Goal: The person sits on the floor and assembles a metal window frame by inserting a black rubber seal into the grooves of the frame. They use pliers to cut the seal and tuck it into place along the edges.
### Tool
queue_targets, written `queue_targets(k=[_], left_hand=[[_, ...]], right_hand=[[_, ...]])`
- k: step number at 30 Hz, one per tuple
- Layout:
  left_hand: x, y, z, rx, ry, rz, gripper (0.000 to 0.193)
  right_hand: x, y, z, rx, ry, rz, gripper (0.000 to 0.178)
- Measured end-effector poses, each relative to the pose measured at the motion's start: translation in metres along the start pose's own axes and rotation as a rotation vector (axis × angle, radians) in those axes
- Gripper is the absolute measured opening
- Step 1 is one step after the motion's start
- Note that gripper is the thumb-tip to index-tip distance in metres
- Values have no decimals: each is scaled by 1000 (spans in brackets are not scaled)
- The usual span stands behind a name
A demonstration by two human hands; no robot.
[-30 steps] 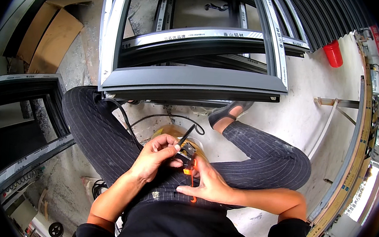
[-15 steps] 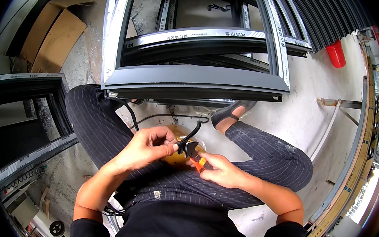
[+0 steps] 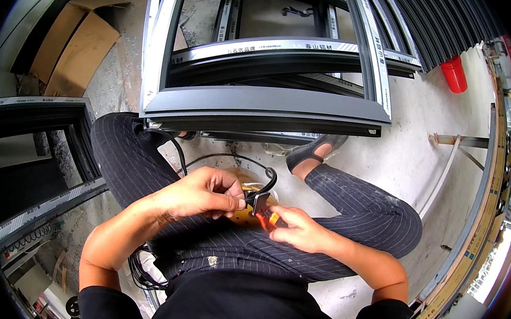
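Between my knees, my left hand (image 3: 208, 193) pinches a black rubber seal strip (image 3: 271, 177) between thumb and fingers. The strip's free end curls up and over beyond the fingertips. My right hand (image 3: 301, 228) is closed round the red-and-orange handles of hand cutters (image 3: 269, 222). Their flat dark jaw stands upright against the strip, right beside my left fingertips; whether the blade is closed on the rubber I cannot tell. Below both hands is a yellow round container (image 3: 242, 219), largely hidden by them.
A grey metal window frame (image 3: 266, 103) rests across more frames in front of my knees. Another dark frame (image 3: 44, 104) stands at the left. An opened cardboard box (image 3: 84, 50) lies far left, a red bucket (image 3: 454, 74) far right. Black cord loops (image 3: 144, 271) hang by my left hip.
My left hand has shifted slightly right, bringing the strip against the cutters. The strip's free end now curls over more, and the cutters' jaw appears narrower, turned more edge-on.
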State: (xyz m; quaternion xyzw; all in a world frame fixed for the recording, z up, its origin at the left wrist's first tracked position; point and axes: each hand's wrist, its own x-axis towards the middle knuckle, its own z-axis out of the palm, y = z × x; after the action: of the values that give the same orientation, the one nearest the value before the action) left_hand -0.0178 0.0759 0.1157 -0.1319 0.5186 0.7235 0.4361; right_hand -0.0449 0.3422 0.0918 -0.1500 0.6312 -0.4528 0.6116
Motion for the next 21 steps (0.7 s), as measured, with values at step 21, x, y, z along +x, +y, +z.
queue_targets(k=[21], left_hand=[[22, 19, -15, 137, -175, -148, 13]], right_hand=[[-3, 0, 4, -182, 202, -249, 42]])
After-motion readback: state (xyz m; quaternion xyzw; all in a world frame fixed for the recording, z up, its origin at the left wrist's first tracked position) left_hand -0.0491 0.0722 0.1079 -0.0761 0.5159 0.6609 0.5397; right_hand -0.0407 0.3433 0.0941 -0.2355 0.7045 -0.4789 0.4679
